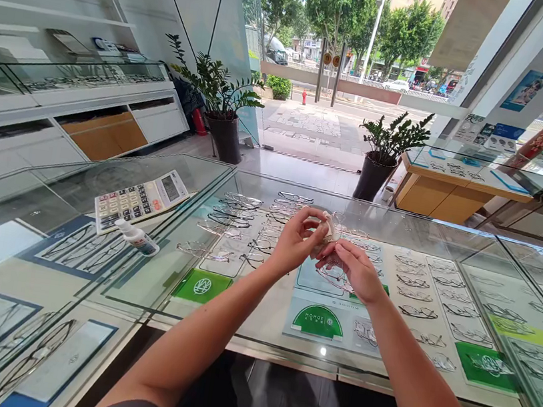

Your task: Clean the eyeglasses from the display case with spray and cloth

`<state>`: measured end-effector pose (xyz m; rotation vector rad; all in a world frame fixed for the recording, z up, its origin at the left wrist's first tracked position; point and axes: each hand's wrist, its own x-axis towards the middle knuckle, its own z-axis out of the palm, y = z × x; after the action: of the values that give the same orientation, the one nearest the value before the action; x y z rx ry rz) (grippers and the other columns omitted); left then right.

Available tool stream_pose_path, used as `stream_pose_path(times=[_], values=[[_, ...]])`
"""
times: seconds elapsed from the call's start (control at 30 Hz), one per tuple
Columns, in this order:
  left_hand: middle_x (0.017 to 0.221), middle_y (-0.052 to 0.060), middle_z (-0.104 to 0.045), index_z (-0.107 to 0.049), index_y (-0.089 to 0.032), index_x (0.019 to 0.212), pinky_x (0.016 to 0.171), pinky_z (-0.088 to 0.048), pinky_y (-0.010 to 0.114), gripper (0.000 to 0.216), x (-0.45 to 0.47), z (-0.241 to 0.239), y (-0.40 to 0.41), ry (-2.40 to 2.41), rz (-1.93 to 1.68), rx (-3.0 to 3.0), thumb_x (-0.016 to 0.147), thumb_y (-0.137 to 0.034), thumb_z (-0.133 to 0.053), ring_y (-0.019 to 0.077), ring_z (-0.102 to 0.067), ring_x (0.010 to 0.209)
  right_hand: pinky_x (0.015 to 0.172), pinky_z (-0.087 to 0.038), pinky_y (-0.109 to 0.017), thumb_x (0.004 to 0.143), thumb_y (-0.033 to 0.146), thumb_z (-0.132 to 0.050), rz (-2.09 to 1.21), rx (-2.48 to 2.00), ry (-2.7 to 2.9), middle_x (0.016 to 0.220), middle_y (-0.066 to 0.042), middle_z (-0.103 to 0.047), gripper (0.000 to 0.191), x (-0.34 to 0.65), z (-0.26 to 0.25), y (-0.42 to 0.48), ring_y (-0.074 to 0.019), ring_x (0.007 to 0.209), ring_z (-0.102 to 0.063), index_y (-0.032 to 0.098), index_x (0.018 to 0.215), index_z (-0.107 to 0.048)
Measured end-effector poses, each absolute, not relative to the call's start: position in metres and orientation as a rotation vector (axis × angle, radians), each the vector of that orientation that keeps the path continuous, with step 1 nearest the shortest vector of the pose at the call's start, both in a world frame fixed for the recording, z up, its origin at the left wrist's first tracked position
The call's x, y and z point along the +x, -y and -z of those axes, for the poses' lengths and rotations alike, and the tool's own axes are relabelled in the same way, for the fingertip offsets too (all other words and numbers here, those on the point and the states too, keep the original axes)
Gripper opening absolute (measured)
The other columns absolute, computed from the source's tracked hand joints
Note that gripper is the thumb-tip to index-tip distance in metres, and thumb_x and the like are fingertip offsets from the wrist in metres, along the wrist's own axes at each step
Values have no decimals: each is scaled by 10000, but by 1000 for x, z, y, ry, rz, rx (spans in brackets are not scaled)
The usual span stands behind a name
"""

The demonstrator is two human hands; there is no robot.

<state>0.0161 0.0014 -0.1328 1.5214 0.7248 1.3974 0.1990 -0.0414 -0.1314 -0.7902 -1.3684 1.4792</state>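
Observation:
Above a glass display counter I hold both hands together. My left hand pinches a small pale cloth or wipe against a pair of clear-framed glasses. My right hand is closed on the same glasses from the right, fingers curled round the frame. Under the glass below my hands lie rows of spectacles on white trays with green brand cards.
A calculator and a small spray bottle lie on the counter at the left. Two potted plants stand by the shop window. Another counter stands at the right, wall shelves and drawers at the left.

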Motion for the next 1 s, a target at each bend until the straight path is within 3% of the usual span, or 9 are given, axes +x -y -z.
stream_pose_path(times=[0.17, 0.33, 0.5, 0.73, 1.0], values=[[1401, 119, -649, -579, -225, 1087, 772, -572, 259, 405, 18, 137, -1, -722, -1429, 1424, 892, -459, -845, 154, -663, 961, 879, -579, -383, 1008, 563, -686, -1493, -730, 1370, 991, -78, -776, 370, 198, 130, 42, -233, 884, -754, 216, 932, -792], [1406, 136, -659, -658, -200, 1110, 748, -577, 244, 411, 19, 133, 0, -728, -1435, 1438, 873, -467, -861, 153, -673, 949, 917, -576, -376, 1037, 539, -660, -1488, -688, 1394, 989, -81, -776, 370, 199, 132, 41, -227, 915, -747, 201, 952, -785], [1334, 133, -692, -718, -199, 1223, 736, -574, 263, 470, 18, 130, 0, -755, -1422, 1448, 876, -482, -858, 156, -656, 910, 939, -566, -384, 1057, 518, -637, -1472, -678, 1421, 987, -77, -766, 361, 201, 134, 41, -226, 920, -745, 204, 952, -780], [1166, 92, -747, -746, -223, 1325, 871, -549, 310, 470, 14, 131, -3, -739, -1333, 1536, 934, -477, -806, 176, -659, 962, 916, -563, -392, 1060, 513, -631, -1442, -696, 1447, 1008, -83, -748, 362, 203, 137, 39, -230, 919, -739, 194, 979, -782], [1006, 60, -708, -708, -181, 1105, 795, -520, 254, 470, 15, 131, -5, -701, -1310, 1400, 849, -534, -885, 159, -654, 910, 930, -562, -401, 1067, 504, -620, -1445, -676, 1466, 1011, -86, -744, 356, 204, 137, 40, -236, 930, -729, 193, 989, -777]])
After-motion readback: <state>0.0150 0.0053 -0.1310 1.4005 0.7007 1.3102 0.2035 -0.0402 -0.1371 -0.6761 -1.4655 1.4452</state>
